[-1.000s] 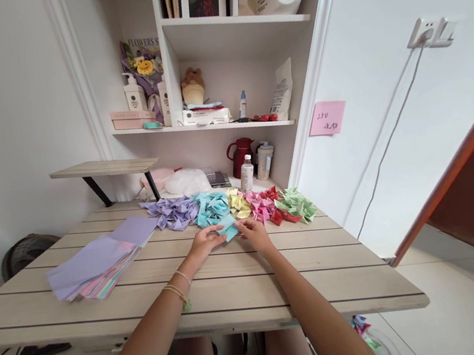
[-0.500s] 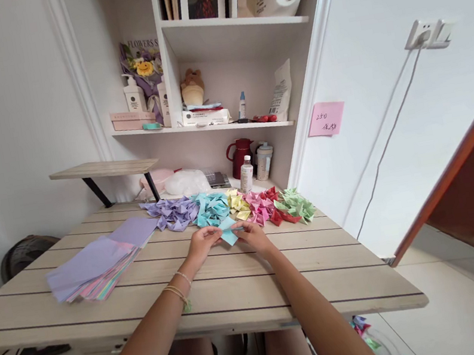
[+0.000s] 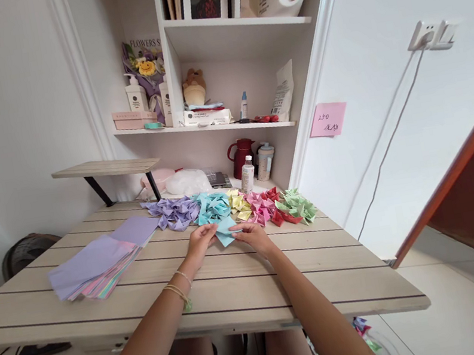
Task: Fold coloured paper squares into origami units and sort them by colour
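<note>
A small folded sheet of blue origami paper [image 3: 226, 233] is held just above the table, between my two hands. My left hand [image 3: 203, 241] pinches its left edge with thumb and fingers. On the right edge, my right hand [image 3: 251, 236] grips it the same way. Just beyond lie heaps of folded paper pieces: purple [image 3: 178, 213], blue [image 3: 211, 207], yellow [image 3: 239, 204], pink [image 3: 261, 207], red [image 3: 283, 216] and green [image 3: 296, 206]. The finer folds of the sheet are too small to make out.
A fanned stack of coloured paper [image 3: 92, 265] lies on the table [image 3: 344, 271] at left. A small raised shelf [image 3: 106, 168] stands behind it. At the back are a clear bottle [image 3: 247, 176], a red jug [image 3: 242, 158] and a cup [image 3: 265, 162].
The blue paper has turned slightly and shows a broader face. My left hand has shifted a little left, toward the paper's outer edge; my right hand keeps its hold.
</note>
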Demonstrator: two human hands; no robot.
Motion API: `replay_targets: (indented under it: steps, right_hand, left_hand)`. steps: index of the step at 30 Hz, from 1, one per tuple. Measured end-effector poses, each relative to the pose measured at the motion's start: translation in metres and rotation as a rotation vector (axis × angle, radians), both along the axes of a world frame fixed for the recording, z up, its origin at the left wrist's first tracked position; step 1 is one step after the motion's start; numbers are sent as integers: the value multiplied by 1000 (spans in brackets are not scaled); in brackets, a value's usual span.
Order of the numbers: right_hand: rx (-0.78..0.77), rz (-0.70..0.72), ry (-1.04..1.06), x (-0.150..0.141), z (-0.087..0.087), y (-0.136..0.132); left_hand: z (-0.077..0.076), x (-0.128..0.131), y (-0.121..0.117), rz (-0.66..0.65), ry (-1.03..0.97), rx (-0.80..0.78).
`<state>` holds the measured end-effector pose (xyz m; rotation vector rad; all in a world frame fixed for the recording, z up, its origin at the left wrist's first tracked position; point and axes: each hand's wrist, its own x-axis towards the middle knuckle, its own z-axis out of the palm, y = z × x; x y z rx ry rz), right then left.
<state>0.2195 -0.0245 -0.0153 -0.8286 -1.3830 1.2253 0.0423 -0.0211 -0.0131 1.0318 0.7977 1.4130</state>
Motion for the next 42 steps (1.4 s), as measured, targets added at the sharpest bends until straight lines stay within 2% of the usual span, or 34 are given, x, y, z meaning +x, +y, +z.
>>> replay_targets:
  steps: [4, 7, 16, 23, 29, 34, 42]
  right_hand:
    - [104, 63, -147, 1, 1, -2]
    - [119, 69, -190, -1, 2, -4]
    - [91, -147, -142, 0, 4, 1]
    - [90, 7, -112, -1, 5, -4]
    - [105, 29, -116, -2, 7, -7]
    - [107, 92, -138, -3, 9, -11]
    - [104, -5, -200, -1, 3, -3]
  left_hand:
    - [0, -1, 0, -9, 6, -11]
    - [-2, -2, 1, 3, 41, -9]
    - [2, 1, -2, -19, 47, -24]
    - [4, -1, -2, -20, -18, -34]
    - [2, -2, -3, -76, 3, -56]
    - [3, -3, -2, -57, -16, -50]
    - [-2, -2, 3, -106, -43, -72]
